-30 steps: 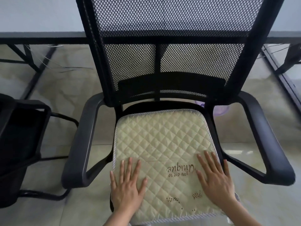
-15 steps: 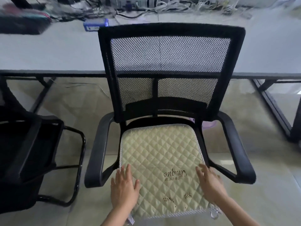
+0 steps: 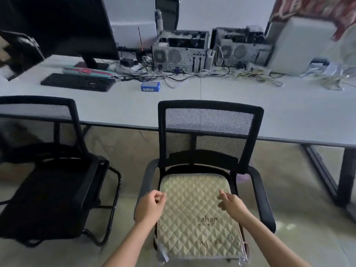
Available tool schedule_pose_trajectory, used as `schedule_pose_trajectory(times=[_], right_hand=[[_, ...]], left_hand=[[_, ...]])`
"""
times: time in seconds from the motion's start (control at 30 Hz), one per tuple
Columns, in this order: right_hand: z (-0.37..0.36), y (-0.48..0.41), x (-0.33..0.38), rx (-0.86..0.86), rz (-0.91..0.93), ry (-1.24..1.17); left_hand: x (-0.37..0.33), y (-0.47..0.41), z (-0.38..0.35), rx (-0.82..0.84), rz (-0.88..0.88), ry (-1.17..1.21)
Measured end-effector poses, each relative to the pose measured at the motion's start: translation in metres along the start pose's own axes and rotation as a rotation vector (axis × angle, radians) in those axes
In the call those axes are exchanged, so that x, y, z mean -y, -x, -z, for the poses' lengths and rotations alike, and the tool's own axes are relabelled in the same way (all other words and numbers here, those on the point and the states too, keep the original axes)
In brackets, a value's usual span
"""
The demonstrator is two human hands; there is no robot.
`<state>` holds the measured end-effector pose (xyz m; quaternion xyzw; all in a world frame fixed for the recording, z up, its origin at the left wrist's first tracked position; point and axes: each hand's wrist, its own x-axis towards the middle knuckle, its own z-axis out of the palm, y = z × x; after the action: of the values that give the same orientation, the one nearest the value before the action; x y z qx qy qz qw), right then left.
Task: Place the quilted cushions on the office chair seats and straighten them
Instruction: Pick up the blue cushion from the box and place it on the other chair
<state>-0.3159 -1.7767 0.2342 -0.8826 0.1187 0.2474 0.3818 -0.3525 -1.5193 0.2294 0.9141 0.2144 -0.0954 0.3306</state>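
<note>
A: Lighting's pretty dim and flat, soft daylight feel with a cool grey cast. The desk (image 3: 250, 105) top is the brightest surface; no harsh glare on it.

B: Yeah, and the empty chair (image 3: 52, 189) on the left is nearly a black blob, detail crushed in shadow. Motion blur everywhere, worst at the left and right edges; the monitor (image 3: 63, 26) corner and right-side stuff smear.

A: Wide-angle bending too, the desk edge slants. The cushion (image 3: 198, 214) quilting stays fairly sharp, though its lettering is mushy.
</note>
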Motion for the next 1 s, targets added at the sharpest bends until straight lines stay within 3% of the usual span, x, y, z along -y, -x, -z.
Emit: schedule_pose_trajectory(times=[0.53, 1.0], right_hand=[[-0.056, 0.063, 0.164, 0.146, 0.210, -0.075], [-0.217, 0.132, 0.310, 0.275, 0.382, -0.013]], left_hand=[[0.045, 0.045, 0.153, -0.128, 0.186, 0.394], [0.211, 0.060, 0.313, -0.191, 0.264, 0.559]])
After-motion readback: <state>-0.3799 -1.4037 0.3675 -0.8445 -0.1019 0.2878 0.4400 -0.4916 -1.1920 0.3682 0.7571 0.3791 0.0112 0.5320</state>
